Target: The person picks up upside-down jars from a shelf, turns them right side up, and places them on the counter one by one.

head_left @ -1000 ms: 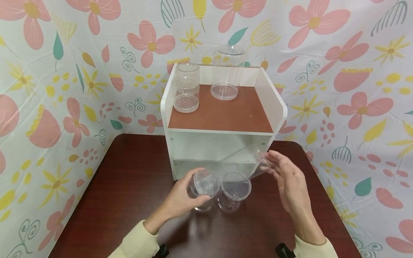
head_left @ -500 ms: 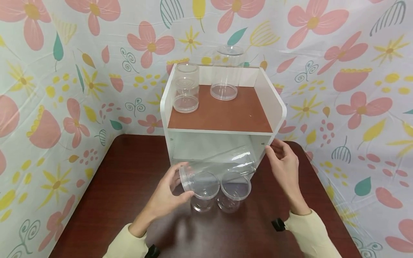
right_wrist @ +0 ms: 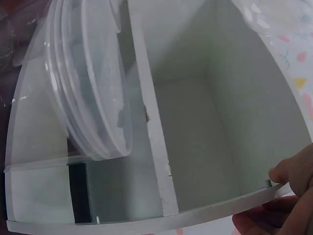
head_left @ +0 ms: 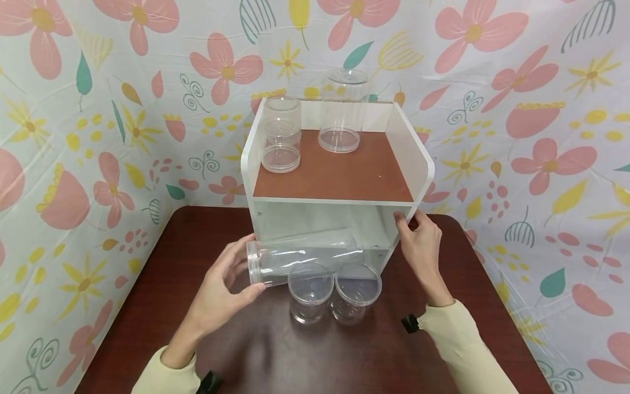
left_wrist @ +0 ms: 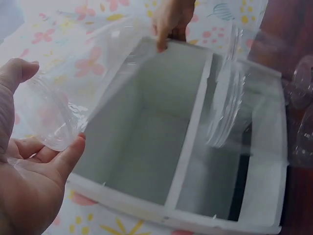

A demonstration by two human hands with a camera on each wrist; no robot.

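Head view: the left hand [head_left: 221, 284] grips the lidded end of a long clear jar [head_left: 302, 256], thumb and fingers curled round its rim; the jar lies on its side, roughly level, in front of the lower opening of a white shelf unit [head_left: 418, 158], its far end reaching toward the opening, though whether it passes inside cannot be told; the right hand [head_left: 418, 243] holds the right front edge of the shelf unit, fingers curled over the panel; two short clear jars [head_left: 310, 293] [head_left: 356, 293] stand upright and side by side on the dark wooden table [head_left: 172, 284], just below the held jar; on the brown top board of the unit stand a stack of small clear jars [head_left: 281, 137] at the left rear and a tall clear container [head_left: 342, 112] behind it to the right; a floral cloth [head_left: 74, 137] covers the walls; left wrist view: the palm and thumb cup the jar's end before the two white compartments; right wrist view: the fingertips [right_wrist: 286, 174] pinch the panel edge.
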